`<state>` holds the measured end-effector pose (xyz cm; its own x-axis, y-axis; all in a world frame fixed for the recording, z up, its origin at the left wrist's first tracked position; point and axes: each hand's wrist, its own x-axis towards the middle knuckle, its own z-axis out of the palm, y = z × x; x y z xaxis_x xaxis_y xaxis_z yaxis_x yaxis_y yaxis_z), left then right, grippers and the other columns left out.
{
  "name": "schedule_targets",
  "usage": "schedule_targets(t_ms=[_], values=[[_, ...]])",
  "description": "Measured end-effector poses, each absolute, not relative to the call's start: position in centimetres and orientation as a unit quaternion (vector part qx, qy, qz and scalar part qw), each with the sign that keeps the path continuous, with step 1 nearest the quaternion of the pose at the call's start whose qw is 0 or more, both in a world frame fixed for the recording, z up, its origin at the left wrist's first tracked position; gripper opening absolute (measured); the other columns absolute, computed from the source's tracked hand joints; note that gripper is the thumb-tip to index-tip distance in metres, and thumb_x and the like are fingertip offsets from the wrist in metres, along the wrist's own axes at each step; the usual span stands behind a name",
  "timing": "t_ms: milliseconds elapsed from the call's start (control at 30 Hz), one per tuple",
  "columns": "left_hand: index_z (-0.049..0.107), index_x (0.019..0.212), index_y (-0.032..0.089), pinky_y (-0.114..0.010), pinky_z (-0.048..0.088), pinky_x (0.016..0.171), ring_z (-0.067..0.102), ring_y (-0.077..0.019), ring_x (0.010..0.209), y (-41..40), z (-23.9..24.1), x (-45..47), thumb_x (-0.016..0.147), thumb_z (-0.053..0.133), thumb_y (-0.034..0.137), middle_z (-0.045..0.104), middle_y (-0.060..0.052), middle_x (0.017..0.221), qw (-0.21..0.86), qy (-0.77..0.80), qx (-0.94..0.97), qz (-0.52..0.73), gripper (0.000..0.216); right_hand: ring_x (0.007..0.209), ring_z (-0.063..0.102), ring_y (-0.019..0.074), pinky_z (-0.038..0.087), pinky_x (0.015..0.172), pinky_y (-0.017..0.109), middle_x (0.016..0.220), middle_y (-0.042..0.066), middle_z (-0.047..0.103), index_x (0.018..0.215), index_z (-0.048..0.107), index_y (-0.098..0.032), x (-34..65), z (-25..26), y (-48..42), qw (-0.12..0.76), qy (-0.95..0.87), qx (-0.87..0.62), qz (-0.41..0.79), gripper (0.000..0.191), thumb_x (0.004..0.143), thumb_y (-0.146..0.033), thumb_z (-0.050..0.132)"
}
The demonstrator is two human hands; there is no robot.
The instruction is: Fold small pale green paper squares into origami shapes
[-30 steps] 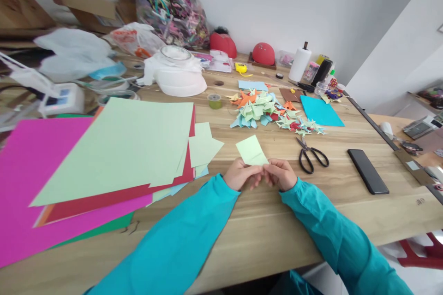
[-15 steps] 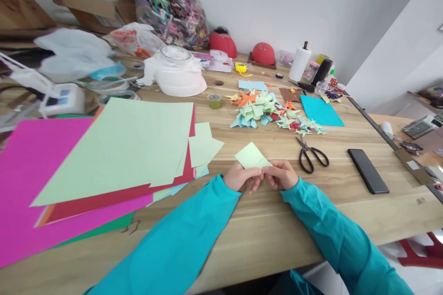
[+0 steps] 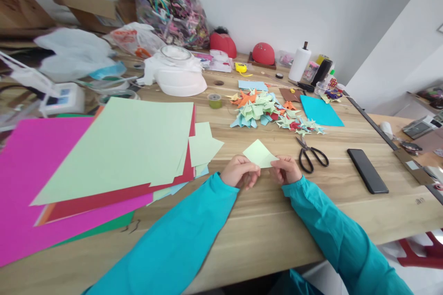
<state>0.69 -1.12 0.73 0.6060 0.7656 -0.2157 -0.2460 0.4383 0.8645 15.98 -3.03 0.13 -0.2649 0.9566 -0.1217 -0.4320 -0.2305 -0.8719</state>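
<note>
A small light-green square of paper point(image 3: 260, 153) is held up just above the wooden table, one corner pointing away from me. My left hand point(image 3: 241, 171) pinches its left lower edge between thumb and fingers. At its right corner, my right hand point(image 3: 285, 169) grips it the same way. Beyond the paper lies a heap of folded paper stars point(image 3: 258, 108) in green, orange, blue and red. Scissors point(image 3: 308, 154) with black handles rest on the table to the right of my right hand. Several cut green paper pieces point(image 3: 204, 145) lie left of my left hand.
Large coloured sheets point(image 3: 131, 143) are stacked at the left. A black phone point(image 3: 368, 170) lies at the right. A roll of tape point(image 3: 214, 100), a blue sheet point(image 3: 321, 110) and a white cap point(image 3: 182, 78) sit farther back.
My hands have moved apart along the paper's near edge, the right one to its right corner. More of the paper now shows, and it looks flatter.
</note>
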Motion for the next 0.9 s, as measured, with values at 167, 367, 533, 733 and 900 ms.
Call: schedule_targets(t_ms=[167,367,533,733,900], values=[[0.06,0.045,0.008,-0.019,0.031,0.024,0.046,-0.012,0.026,-1.0,0.6,0.5,0.052,0.06,0.02,0.054,-0.004,0.034,0.794,0.303,0.415,0.325,0.014,0.021,0.027,0.0052,0.015,0.025,0.018,0.025,-0.005,0.039,0.036,0.046,-0.016,16.1,0.8,-3.0,0.499,-0.336,-0.322,0.731,0.027,0.059,-0.021,0.059],[0.059,0.048,0.01,-0.019,0.032,0.024,0.046,-0.0109,0.027,-0.3,0.3,-0.3,0.054,0.062,0.023,0.053,-0.001,0.036,0.787,0.299,0.394,0.37,0.015,0.023,0.029,0.0048,0.018,0.026,0.018,0.028,-0.005,0.041,0.04,0.045,-0.016,17.0,1.0,-2.4,0.547,-0.322,-0.313,0.707,0.027,0.059,-0.026,0.061],[0.061,0.058,0.01,-0.021,0.041,0.031,0.053,-0.0116,0.037,-0.9,0.0,0.8,0.054,0.069,0.028,0.058,-0.001,0.046,0.773,0.309,0.406,0.376,0.021,0.025,0.039,0.0064,0.022,0.027,0.018,0.033,-0.003,0.049,0.044,0.051,-0.014,16.2,-0.2,-2.6,0.519,-0.384,-0.41,0.644,0.03,0.062,-0.034,0.064],[0.061,0.057,0.01,-0.021,0.041,0.033,0.05,-0.0095,0.035,-1.3,0.1,1.2,0.052,0.073,0.031,0.058,-0.001,0.046,0.75,0.338,0.397,0.407,0.025,0.026,0.038,0.0052,0.023,0.027,0.018,0.035,-0.003,0.051,0.047,0.054,-0.014,15.9,-0.7,-3.1,0.481,-0.443,-0.438,0.616,0.032,0.065,-0.037,0.064],[0.061,0.055,0.01,-0.021,0.037,0.031,0.048,-0.009,0.033,-0.6,0.3,0.4,0.054,0.071,0.028,0.058,-0.001,0.045,0.724,0.368,0.378,0.444,0.021,0.023,0.032,0.004,0.019,0.026,0.018,0.028,-0.004,0.042,0.037,0.047,-0.015,16.1,-0.5,-3.0,0.503,-0.455,-0.431,0.595,0.042,0.068,-0.04,0.061]])
